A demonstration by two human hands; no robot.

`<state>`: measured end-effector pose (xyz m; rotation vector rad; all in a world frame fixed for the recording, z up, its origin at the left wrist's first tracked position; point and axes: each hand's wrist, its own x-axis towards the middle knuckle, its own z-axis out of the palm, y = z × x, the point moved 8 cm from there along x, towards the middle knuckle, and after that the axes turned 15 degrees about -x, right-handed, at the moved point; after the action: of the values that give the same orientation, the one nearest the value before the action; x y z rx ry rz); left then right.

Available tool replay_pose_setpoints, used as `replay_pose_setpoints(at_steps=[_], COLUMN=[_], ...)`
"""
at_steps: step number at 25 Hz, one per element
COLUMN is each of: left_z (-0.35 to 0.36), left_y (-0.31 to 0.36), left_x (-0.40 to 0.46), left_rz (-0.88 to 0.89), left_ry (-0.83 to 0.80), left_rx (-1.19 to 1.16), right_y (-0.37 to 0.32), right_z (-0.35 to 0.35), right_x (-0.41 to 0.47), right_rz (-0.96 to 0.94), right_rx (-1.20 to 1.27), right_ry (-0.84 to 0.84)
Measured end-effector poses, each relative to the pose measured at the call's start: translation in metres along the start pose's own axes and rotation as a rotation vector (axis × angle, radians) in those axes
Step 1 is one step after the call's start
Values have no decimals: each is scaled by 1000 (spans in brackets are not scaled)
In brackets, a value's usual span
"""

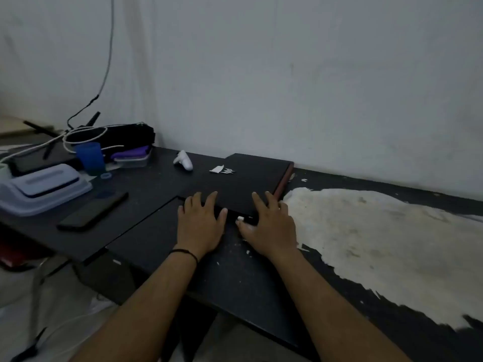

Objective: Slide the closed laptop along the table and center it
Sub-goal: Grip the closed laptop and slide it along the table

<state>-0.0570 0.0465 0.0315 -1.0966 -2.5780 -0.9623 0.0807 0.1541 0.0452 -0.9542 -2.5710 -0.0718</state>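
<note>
The closed black laptop (243, 178) lies flat on the dark table (146, 231), its far edge near the wall and a reddish side edge showing on its right. A small white logo and a scrap of paper sit on its lid. My left hand (200, 226) rests palm down with its fingertips on the laptop's near edge. My right hand (269, 226) lies beside it, fingers spread over the near right corner, thumb by a small white piece. Both hands press flat; neither wraps around the laptop.
A black phone (91, 211) lies left of my hands. Further left are a white-and-blue device (41, 189), a blue cup (90, 158), a black bag with cables (115, 138) and a white controller (184, 160). A large patch of peeled pale surface (379, 244) covers the table on the right.
</note>
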Motion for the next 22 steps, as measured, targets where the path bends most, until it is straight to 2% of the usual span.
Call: replay_pose_setpoints(at_steps=[4,9,14,22], left_z=[-8,5,1,-16], left_y=[-34,-61,-64,-36], left_x=[34,62,63,32], left_rz=[-101,-284,-252,-135], left_ry=[93,34,47,154], left_rx=[44,0,-70,-40], right_y=[3,5,6,35], right_z=[23,33,40,20], right_x=[16,20,22,15], right_rz=[77,77,60,272], right_rx=[22,12,130,160], right_ry=[-73,-37,-61,9])
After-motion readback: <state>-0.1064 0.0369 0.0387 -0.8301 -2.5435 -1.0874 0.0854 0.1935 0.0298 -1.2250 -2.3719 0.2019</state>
